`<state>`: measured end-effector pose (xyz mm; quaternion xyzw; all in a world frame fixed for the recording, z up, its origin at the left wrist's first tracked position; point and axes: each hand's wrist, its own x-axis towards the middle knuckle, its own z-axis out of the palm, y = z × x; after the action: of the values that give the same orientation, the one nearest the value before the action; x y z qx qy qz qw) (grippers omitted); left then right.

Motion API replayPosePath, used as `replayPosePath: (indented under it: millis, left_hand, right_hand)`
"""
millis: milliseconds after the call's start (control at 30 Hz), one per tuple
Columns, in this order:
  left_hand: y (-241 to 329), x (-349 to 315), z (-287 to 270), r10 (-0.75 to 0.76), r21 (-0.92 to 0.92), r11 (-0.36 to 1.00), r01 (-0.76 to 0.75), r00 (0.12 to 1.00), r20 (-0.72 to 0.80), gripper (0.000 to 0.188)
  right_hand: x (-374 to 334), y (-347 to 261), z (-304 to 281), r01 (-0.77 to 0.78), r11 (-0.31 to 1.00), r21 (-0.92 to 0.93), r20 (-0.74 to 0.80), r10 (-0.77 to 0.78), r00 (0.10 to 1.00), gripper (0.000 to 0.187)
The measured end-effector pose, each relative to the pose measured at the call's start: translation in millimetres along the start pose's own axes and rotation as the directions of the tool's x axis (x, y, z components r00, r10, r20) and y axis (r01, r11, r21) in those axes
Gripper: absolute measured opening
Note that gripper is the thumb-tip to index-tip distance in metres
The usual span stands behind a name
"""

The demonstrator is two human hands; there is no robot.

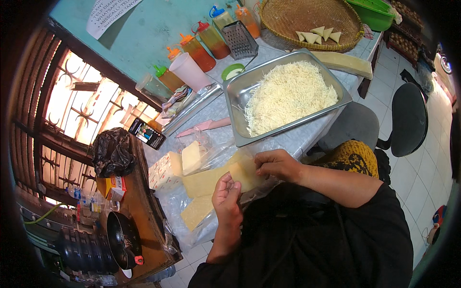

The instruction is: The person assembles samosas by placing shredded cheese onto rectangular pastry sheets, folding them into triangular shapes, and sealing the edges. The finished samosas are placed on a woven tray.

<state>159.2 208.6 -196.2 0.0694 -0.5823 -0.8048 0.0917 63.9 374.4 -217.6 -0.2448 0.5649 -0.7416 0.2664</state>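
Between my two hands a thin, pale pastry sheet [244, 175] is held up near my body at the table's front edge. My left hand [227, 198] pinches its left side with curled fingers. On its far right edge close the thumb and fingers of my right hand [278, 166]. Below and left of it, pastry strips [205, 184] lie on clear plastic. Behind those sit a cut block of cheese [193, 157] and a block in a patterned wrapper [165, 169]. Shredded cheese [290, 98] is heaped in a steel tray [238, 89] beyond my hands.
A pink knife [205, 126] lies left of the tray. Sauce bottles [197, 52] and a box grater [240, 40] line the wall. Folded triangles [319, 34] rest in a woven basket [355, 26]. A phone [146, 133] leans at the left; a folded pastry length [343, 63] lies right.
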Motion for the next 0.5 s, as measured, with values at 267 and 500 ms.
replayPosePath:
  millis: [267,500]
  left_hand:
    - [45.8,-6.9,-5.2,0.222,-0.242,0.948,-0.209,0.975,0.027,0.032]
    - [70.4,7.6,11.8,0.342,-0.449,0.853,-0.267,0.935,0.093,0.033]
  right_hand:
    - [-12.4,-26.8,13.8,0.019,0.917,0.398,-0.045,-0.001,0.999,0.019]
    - [-10.4,-32.0,49.3,0.498,0.866,-0.039,0.138,-0.489,0.861,0.061]
